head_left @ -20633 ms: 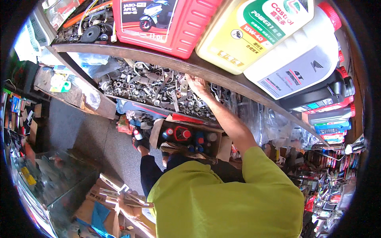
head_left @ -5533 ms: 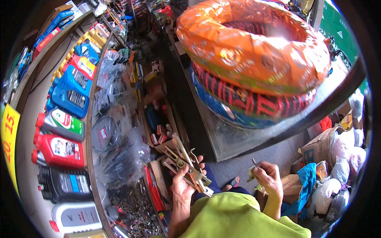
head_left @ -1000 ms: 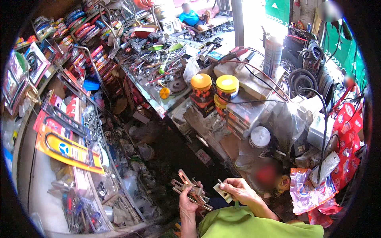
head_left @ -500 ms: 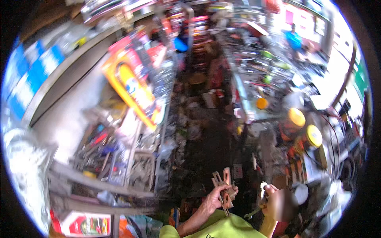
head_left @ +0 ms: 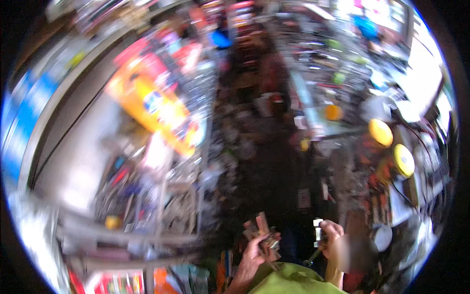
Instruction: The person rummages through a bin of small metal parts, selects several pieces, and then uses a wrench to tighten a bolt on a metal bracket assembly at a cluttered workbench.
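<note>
Low in the head view, my left hand [head_left: 252,251] is closed around a bunch of flat, brownish slotted pieces [head_left: 263,224]. They stick out past my fingers at different angles, and their exact kind is blurred. To the right, my right hand [head_left: 332,233] has its fingers curled in. A small whitish, shiny piece [head_left: 317,227] shows at its fingertips. Below that hand, a thin greenish tool [head_left: 311,258] with an end like an open spanner points down toward my body; whether my fingers hold it, I cannot tell. My hands are apart.
On the left, a bench holds an orange package [head_left: 149,95] and trays of small tools and parts [head_left: 178,210]. A cluttered counter [head_left: 313,122] runs along the right, with yellow-lidded containers [head_left: 404,160]. A dark, narrow aisle [head_left: 264,181] lies between them. A person in blue [head_left: 366,27] is far right.
The whole view has shifted and is smeared by motion. My left hand appears slightly further left and lower, its slotted pieces turned. My right hand keeps its closed grip.
</note>
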Available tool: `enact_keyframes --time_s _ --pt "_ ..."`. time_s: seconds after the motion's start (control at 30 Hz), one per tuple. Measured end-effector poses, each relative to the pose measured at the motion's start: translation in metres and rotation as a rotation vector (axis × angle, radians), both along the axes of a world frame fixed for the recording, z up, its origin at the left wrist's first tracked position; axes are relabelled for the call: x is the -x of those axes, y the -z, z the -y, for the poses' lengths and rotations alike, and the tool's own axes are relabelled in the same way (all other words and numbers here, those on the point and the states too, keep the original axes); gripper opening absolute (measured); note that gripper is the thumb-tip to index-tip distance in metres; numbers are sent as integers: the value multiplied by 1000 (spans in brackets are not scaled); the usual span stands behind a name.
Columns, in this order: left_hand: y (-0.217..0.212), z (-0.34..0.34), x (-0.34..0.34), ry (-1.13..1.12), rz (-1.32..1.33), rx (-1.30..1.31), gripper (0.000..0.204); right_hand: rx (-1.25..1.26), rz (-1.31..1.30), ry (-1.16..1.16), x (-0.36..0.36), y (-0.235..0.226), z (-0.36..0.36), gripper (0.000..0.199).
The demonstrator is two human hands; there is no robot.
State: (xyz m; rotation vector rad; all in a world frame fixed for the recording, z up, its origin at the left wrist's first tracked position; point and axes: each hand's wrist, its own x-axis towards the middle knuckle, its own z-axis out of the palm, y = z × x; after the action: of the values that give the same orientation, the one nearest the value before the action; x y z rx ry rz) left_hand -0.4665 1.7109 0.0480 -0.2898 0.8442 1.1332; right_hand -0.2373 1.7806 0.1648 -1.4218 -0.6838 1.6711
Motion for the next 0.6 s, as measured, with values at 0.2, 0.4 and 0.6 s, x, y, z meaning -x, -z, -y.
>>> enact_keyframes --time_s 0.2,0.4,0.6 --pt "-21 -72 16 -43 -56 74 37 81 -151 71 -6 -14 -29 23" --pt "-47 -233 63 218 29 -191 39 -277 521 21 35 -48 -117 28" --pt "-117 -327 117 264 -213 -259 39 -552 1225 205 80 -64 -207 20"
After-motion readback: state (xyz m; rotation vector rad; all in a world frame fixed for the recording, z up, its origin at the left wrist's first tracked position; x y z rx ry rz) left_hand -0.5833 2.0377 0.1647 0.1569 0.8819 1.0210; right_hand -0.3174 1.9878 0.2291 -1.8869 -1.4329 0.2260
